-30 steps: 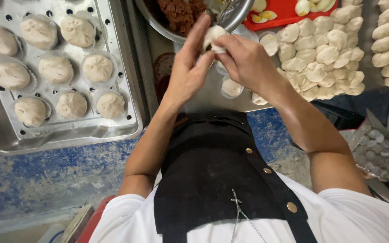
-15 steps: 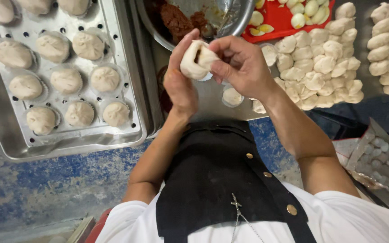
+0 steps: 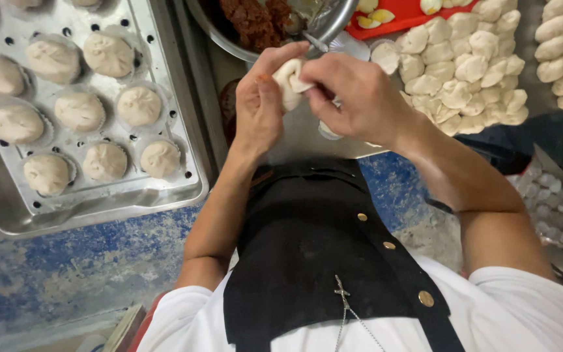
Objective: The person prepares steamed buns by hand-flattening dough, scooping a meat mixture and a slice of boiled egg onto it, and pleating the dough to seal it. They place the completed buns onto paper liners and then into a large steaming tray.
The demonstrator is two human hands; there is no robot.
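Note:
Both hands meet in front of my black apron around one white dough bun (image 3: 289, 79). My left hand (image 3: 260, 107) cups it from the left, thumb and fingers wrapped round it. My right hand (image 3: 353, 98) pinches the bun's top edge with its fingertips. Just above the hands stands a metal bowl (image 3: 324, 29) holding dark reddish-brown filling (image 3: 252, 19).
A perforated metal tray (image 3: 164, 189) at the left carries several shaped buns in paper cups (image 3: 139, 105). Rows of raw dough pieces (image 3: 464, 78) lie at the right. A red tray (image 3: 412, 16) with egg pieces sits at the top. The floor below is blue and worn.
The hands with the bun have come a little lower and nearer to my body; the right fingers have shifted their pinch along the bun's top. The view has tilted slightly.

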